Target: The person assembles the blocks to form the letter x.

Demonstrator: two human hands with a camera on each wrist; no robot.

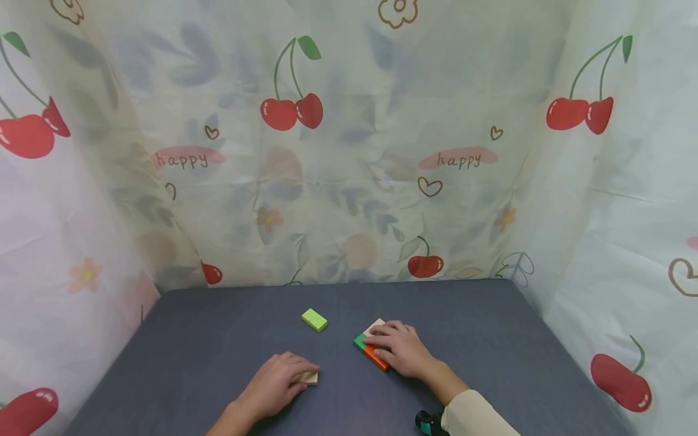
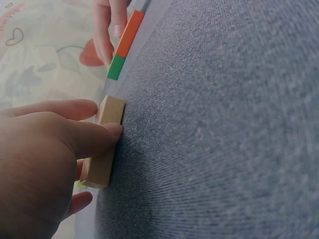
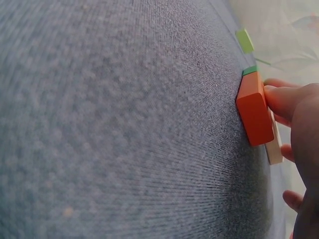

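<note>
My left hand (image 1: 275, 383) pinches a plain wooden block (image 2: 105, 162) on the table, its thumb against the near side and the index finger at the far side. To the right, my right hand (image 1: 402, 351) rests over a tight group of blocks. In that group lie an orange block (image 1: 377, 358), a green block (image 1: 360, 341) and a pale wooden block (image 1: 375, 324). The right thumb touches the top of the orange block in the right wrist view; the fingers partly hide the pale one. Beyond both hands lies a yellow-green block (image 1: 314, 320), touched by neither.
The blocks lie on a dark grey cloth-covered table (image 1: 218, 327). A cherry-printed curtain (image 1: 349, 145) hangs behind it and along both sides. Close to the right sleeve (image 1: 477, 415) a black and teal device (image 1: 428, 422) shows at the bottom edge.
</note>
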